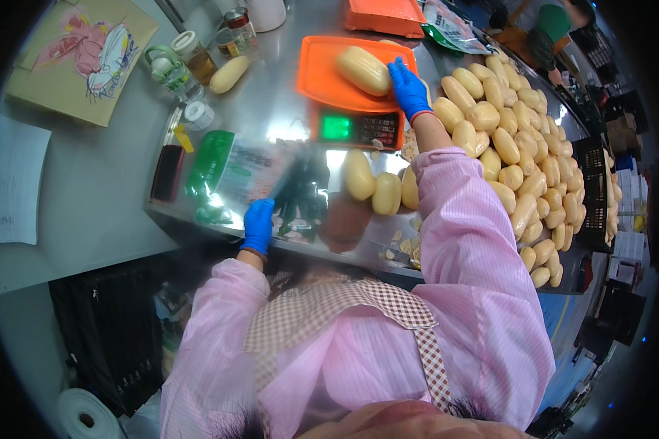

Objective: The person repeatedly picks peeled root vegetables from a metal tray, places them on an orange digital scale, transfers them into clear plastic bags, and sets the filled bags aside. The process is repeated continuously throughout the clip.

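My right hand (409,90), in a blue glove, lies against the right end of a peeled lotus root section (362,70). Its fingers are straight, not wrapped around the root; the thumb is hidden. That root rests on the orange tray (316,71) of a digital scale with a lit green display (336,128). Low at the counter's front edge, my left hand (258,224), also blue-gloved, is closed on the edge of a clear plastic bag (247,170) with a green printed end. Lotus root sections (358,175) lie between the scale and me.
A large heap of peeled lotus roots (527,148) covers the right side, beside a black crate (592,186). Bottles (195,55), a phone-like dark object (167,173) and another root (229,74) lie left. Root trimmings (398,241) are near the front edge. Another person (546,44) is at far right.
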Demonstrator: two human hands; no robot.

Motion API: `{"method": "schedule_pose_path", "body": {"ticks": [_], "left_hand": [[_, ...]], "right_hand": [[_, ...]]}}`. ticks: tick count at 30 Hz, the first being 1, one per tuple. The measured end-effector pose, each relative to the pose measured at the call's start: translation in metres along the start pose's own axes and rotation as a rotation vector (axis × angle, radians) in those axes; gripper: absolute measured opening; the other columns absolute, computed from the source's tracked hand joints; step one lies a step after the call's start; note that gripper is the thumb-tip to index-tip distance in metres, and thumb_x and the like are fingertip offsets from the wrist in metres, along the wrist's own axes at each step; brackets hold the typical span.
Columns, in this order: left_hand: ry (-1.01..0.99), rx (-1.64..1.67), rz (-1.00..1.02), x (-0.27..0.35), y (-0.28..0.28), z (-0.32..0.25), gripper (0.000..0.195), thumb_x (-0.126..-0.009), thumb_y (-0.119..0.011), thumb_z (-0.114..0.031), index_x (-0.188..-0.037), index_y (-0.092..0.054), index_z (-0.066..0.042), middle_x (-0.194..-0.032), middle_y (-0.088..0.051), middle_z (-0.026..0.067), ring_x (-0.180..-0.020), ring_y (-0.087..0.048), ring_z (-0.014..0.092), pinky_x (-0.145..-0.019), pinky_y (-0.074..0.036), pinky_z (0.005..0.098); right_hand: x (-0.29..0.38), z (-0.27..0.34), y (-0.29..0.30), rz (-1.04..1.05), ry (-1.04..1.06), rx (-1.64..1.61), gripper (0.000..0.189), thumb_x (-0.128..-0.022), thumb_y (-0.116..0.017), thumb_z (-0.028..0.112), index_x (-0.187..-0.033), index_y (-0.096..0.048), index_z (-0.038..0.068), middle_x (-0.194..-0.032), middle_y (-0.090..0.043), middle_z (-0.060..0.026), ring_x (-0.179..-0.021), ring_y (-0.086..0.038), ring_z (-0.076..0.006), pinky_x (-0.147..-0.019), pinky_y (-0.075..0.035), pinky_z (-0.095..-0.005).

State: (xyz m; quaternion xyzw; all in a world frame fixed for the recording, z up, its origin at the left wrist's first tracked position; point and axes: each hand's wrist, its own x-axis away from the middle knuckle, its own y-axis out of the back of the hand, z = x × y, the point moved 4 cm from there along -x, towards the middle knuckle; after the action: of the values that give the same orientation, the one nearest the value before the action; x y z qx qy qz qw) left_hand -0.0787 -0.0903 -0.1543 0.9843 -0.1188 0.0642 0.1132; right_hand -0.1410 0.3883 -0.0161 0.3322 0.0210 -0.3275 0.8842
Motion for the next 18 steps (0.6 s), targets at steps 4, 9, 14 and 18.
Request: {"method": "schedule_pose_path", "body": {"ticks": [4, 9, 14, 18], "left_hand": [[0.163, 0.046, 0.019, 0.006, -0.001, -0.010, 0.022, -0.092, -0.067, -0.025, -0.099, -0.069, -0.004, -0.081, -0.064, 0.0042, -0.063, -0.056, 0.010, -0.057, -0.048, 0.0272], [0.176, 0.000, 0.063, 0.007, -0.003, -0.024, 0.018, -0.091, -0.070, -0.021, -0.097, -0.071, -0.004, -0.086, -0.066, 0.0021, -0.069, -0.057, 0.009, -0.060, -0.048, 0.0251], [0.070, 0.038, 0.105, 0.002, -0.001, -0.020, 0.020, -0.091, -0.069, -0.019, -0.101, -0.072, -0.001, -0.093, -0.071, 0.0067, -0.083, -0.065, 0.014, -0.077, -0.053, 0.0299], [0.185, 0.295, 0.099, 0.000, -0.003, -0.018, 0.019, -0.091, -0.067, -0.015, -0.100, -0.072, 0.001, -0.096, -0.071, 0.0095, -0.090, -0.067, 0.017, -0.082, -0.053, 0.0312]], "right_hand": [[0.008, 0.009, -0.017, 0.050, 0.012, 0.020, 0.066, -0.092, -0.063, 0.051, -0.139, -0.054, 0.006, -0.133, -0.059, -0.0214, -0.123, -0.058, -0.0330, -0.105, -0.044, -0.0390], [0.032, 0.040, -0.025, 0.153, 0.108, -0.200, 0.075, -0.086, -0.075, 0.044, -0.143, -0.047, 0.005, -0.136, -0.059, -0.0167, -0.125, -0.057, -0.0269, -0.105, -0.044, -0.0369], [0.030, 0.064, -0.025, 0.290, 0.006, -0.052, 0.076, -0.083, -0.076, 0.049, -0.139, -0.051, 0.004, -0.127, -0.063, -0.0162, -0.118, -0.061, -0.0250, -0.101, -0.047, -0.0367], [0.057, 0.085, -0.022, 0.322, -0.127, -0.387, 0.068, -0.086, -0.073, 0.046, -0.133, -0.056, 0.000, -0.121, -0.066, -0.0143, -0.109, -0.064, -0.0242, -0.093, -0.051, -0.0374]]}}
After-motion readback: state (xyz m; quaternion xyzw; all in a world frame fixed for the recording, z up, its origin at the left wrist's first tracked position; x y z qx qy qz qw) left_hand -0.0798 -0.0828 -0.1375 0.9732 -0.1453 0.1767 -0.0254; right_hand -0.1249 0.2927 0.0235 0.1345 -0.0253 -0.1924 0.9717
